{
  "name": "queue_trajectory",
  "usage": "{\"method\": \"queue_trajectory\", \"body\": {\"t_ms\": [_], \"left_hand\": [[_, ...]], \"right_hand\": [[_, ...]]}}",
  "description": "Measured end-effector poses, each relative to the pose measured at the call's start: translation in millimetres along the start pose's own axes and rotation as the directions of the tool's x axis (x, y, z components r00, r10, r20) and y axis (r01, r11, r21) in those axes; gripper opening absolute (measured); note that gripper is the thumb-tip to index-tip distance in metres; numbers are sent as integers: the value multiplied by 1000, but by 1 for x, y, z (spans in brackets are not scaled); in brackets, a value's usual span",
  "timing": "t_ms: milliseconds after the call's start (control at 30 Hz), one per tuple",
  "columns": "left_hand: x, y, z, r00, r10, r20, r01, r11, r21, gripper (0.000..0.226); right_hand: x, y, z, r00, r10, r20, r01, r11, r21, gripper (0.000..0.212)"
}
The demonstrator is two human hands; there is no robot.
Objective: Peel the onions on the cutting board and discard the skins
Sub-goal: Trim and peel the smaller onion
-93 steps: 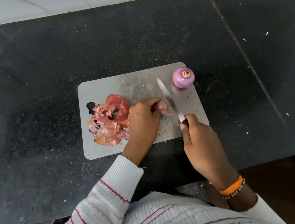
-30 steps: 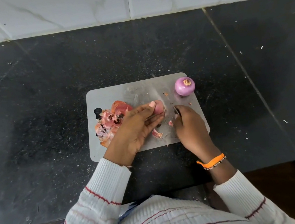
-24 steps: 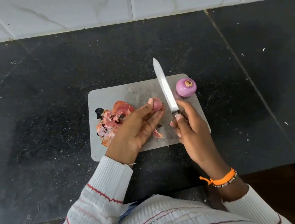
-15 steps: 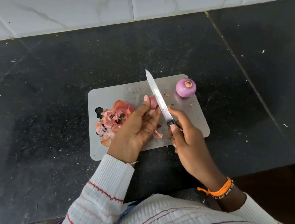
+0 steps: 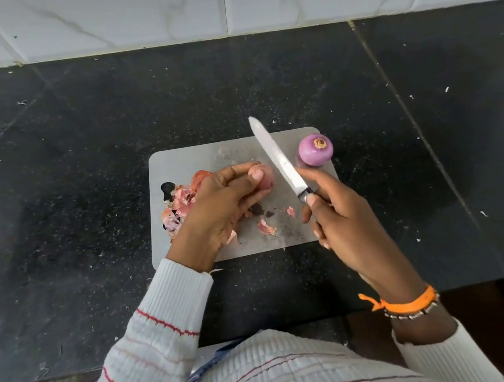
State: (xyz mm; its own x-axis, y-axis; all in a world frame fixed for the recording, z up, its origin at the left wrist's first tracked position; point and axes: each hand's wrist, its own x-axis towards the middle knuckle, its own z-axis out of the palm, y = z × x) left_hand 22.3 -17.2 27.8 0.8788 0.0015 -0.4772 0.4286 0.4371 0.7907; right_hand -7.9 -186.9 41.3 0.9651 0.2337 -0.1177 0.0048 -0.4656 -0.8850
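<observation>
I am working with two onions on the cutting board (image 5: 191, 161): my left hand (image 5: 220, 210) is gripping one onion (image 5: 266, 177) mid-board, the peeled onion (image 5: 316, 150) is sitting cut end up at the far right corner, and my right hand (image 5: 338, 212) is gripping one knife (image 5: 275, 156), its long axis pointing toward the tabletop's (image 5: 69, 155) far edge.

Small pinkish onion (image 5: 264, 177) sits mid-frame above the grey cutting board (image 5: 230, 152), partly hidden by fingers. Peeled purple onion (image 5: 316, 150) stands at the board's upper right corner. Papery pink skins (image 5: 179, 205) are heaped on its left side.
</observation>
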Motion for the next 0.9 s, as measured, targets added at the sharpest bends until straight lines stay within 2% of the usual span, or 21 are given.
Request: {"method": "queue_trajectory", "body": {"t_ms": [133,267,367,467,533,600,633,733,900], "left_hand": [[-2,-4,5,999,-42,-24,42,999,-30,14],[-4,-6,6,999,-40,-32,39,999,-33,12],[-5,-6,5,999,-43,-27,41,998,-47,14],[-6,-5,2,999,-26,-19,25,999,-45,15],[-6,-5,1,1000,-18,-11,17,999,-46,19],[-6,-5,2,1000,-8,3,9,999,-39,22],[-6,-6,2,1000,-3,7,3,999,-33,21],[-6,-5,2,1000,-1,8,1,1000,-20,16],[-7,-8,2,998,34,50,-35,999,17,20]], "right_hand": [[20,13,21,985,-49,-167,3,965,-263,24],[39,31,37,981,-53,-186,-30,909,-417,17],[46,37,42,986,-24,-166,-51,900,-434,15],[48,35,38,982,-57,-179,-6,942,-334,22],[45,27,33,981,-64,-182,40,991,-131,35],[41,18,31,991,-72,-117,84,992,97,43],[39,16,32,991,-94,-94,109,981,159,44],[38,17,36,978,-155,-140,178,969,171,43],[41,18,35,973,-107,-204,145,973,177,41]]}}
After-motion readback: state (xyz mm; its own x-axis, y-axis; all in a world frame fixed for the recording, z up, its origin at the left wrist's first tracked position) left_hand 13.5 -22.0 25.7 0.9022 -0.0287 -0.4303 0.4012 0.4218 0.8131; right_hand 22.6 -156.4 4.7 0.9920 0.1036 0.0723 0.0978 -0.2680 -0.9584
